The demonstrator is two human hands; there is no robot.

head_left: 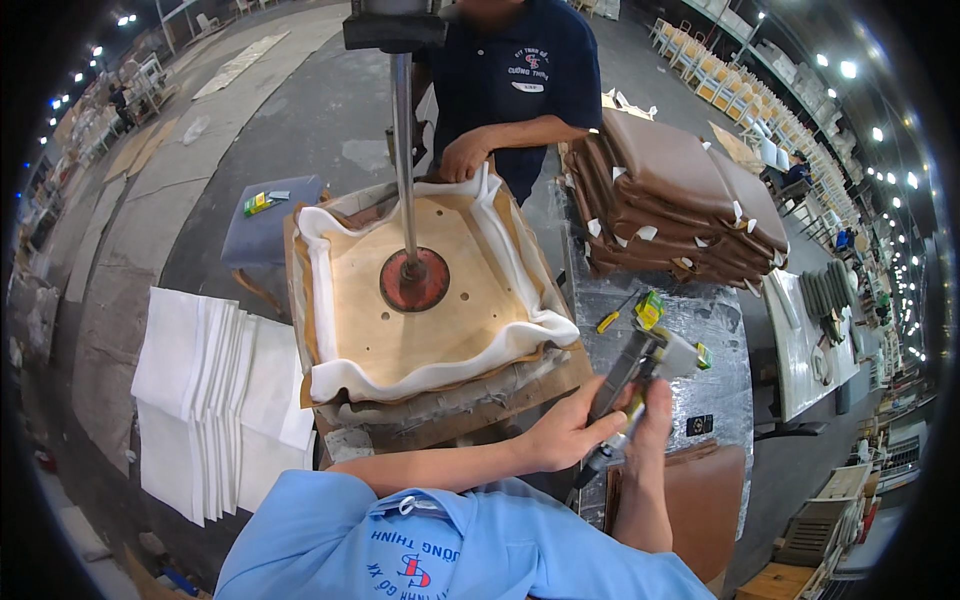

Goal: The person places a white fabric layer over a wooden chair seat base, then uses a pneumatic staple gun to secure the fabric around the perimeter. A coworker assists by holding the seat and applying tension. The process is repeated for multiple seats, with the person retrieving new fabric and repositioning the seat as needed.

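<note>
- A stack of white fabric sheets [215, 400] lay fanned on the floor at far left, well apart from both hands
- A plywood seat board [420, 300] sat on the press bench, white padding [440, 365] and brown covering folded up around its edges; a red press disc [414, 280] on a vertical steel rod [403, 140] bore on its centre
- A co-worker's hand [465, 155] rested on the board's far edge
- The left hand [570, 435] was clenched around the lower body of the staple gun [630, 380], just beside the bench's near right corner
- The staple gun's long axis ran diagonally, lower end toward the person, upper end pointing up and right over the foil-covered table [720, 330]
- The right hand [650, 415] was closed on the gun from the right side, touching the left hand
- Open room lay above the table between the gun and a stack of finished brown seat cushions [680, 190] at the far right
- No containers were in view near the hands
</note>
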